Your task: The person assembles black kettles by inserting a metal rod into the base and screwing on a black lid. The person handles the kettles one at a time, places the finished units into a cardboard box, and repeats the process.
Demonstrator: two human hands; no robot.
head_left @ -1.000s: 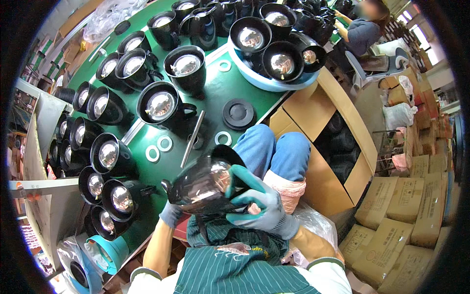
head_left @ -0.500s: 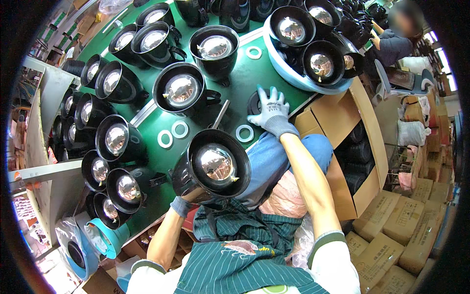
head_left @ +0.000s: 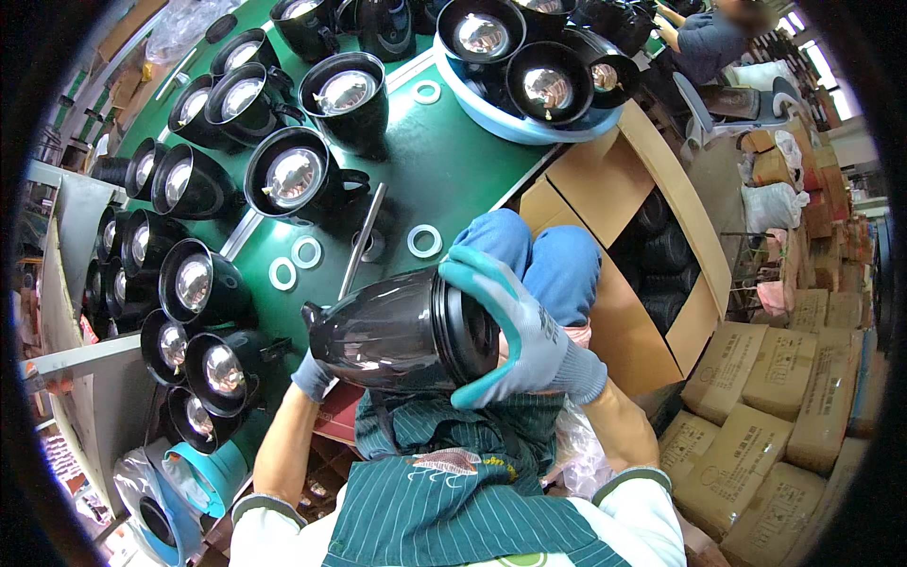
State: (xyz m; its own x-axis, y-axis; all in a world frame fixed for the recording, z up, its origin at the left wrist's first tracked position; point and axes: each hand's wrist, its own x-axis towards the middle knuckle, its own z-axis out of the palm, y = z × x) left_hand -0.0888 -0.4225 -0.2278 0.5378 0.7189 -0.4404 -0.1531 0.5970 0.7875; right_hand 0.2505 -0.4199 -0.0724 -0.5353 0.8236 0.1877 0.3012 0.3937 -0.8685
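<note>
From my end I see the right hand (head_left: 529,335), in a grey knit glove with teal coating, curved wide into an arch, its fingers (head_left: 475,271) wrapped about the edge of a ridged, round black lid (head_left: 470,331) and gripping it from opposite sides. The lid sits against the mouth of a large, glossy black pot (head_left: 383,333), though I cannot tell how firmly it is seated. The pot lies tipped on its side in the air, just left of those fingers, mouth turned toward them; its bulging wall is dark and mirror-smooth, with pale streaks of reflected light, and a knobbed black projection sticks out at the far left. There the left hand (head_left: 313,376), also grey-gloved, sits low against the pot; its fingers are mostly hidden behind it, so I cannot tell how far they are closed. Beyond the right fingers, on the green surface (head_left: 477,180), lies a flat white ring (head_left: 424,241); a slim silver metal rod (head_left: 363,241) lies beyond the pot, left of that ring. To the right of the fingers stands an open brown cardboard box (head_left: 688,331) holding dark round pieces.
</note>
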